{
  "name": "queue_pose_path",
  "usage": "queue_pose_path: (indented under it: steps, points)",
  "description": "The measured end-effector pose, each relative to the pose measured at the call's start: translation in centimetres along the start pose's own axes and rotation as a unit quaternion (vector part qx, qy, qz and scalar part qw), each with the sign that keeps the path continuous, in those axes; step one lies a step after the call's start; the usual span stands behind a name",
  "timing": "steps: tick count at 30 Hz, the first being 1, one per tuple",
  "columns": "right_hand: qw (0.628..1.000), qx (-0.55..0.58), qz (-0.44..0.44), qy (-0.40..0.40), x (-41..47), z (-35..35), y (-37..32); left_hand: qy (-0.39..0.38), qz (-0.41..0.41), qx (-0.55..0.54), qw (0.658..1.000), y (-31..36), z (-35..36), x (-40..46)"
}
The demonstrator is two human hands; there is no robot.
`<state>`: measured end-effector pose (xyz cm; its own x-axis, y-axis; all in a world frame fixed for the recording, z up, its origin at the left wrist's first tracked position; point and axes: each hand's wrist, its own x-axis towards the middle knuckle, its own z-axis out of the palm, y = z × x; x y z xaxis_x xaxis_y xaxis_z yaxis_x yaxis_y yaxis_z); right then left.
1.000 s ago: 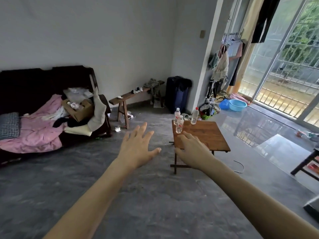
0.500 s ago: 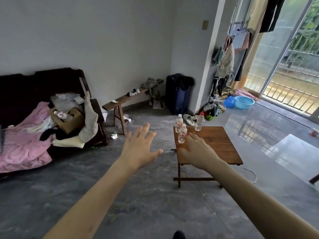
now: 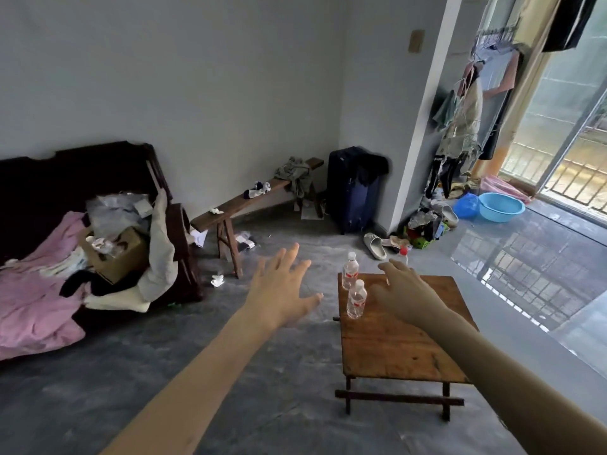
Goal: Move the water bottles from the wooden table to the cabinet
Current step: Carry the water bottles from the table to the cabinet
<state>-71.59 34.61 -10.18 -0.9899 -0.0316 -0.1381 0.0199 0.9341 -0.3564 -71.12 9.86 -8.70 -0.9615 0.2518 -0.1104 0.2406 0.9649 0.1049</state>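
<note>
A small wooden table (image 3: 394, 349) stands on the grey floor right of centre. Two clear water bottles with white caps and red labels stand at its far left corner, one nearer (image 3: 356, 298) and one behind (image 3: 350, 270). A third bottle with a red cap (image 3: 403, 254) shows behind my right hand. My right hand (image 3: 404, 292) hovers over the table's far part with fingers spread, just right of the two bottles, holding nothing. My left hand (image 3: 284, 289) is stretched out above the floor left of the table, fingers spread, empty. No cabinet is in view.
A dark sofa (image 3: 42, 178) piled with a pink blanket, a cardboard box (image 3: 115, 254) and clothes fills the left. A long wooden bench (image 3: 249, 200) and a dark suitcase (image 3: 353, 188) stand by the far wall. Slippers, clutter and a blue basin (image 3: 501, 206) lie near the balcony door.
The view has come closer to the table, which now looks larger and lower. My right hand has reached farther over the tabletop, beside the bottles. My left hand stays spread in the air.
</note>
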Motion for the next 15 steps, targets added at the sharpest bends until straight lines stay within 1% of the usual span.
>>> queue_pose_path:
  steps: [3, 7, 11, 15]
  points:
    - [1.000, 0.004, -0.003, -0.003, 3.8, 0.1, 0.4, -0.013, -0.002, -0.002, 1.000, -0.7, 0.0, 4.1]
    - [1.000, 0.013, 0.025, -0.011, 8.8, 0.9, 1.1, -0.029, 0.013, -0.006, 0.999, -1.7, 0.5, 10.1]
    - [0.998, 0.013, 0.058, -0.006, 14.3, 1.6, 1.6, -0.037, 0.046, -0.001, 0.998, -3.3, 0.9, 16.9]
    - [0.994, 0.027, 0.108, 0.008, 19.2, 1.5, 1.4, -0.033, 0.085, 0.003, 0.996, -5.8, -0.3, 24.3]
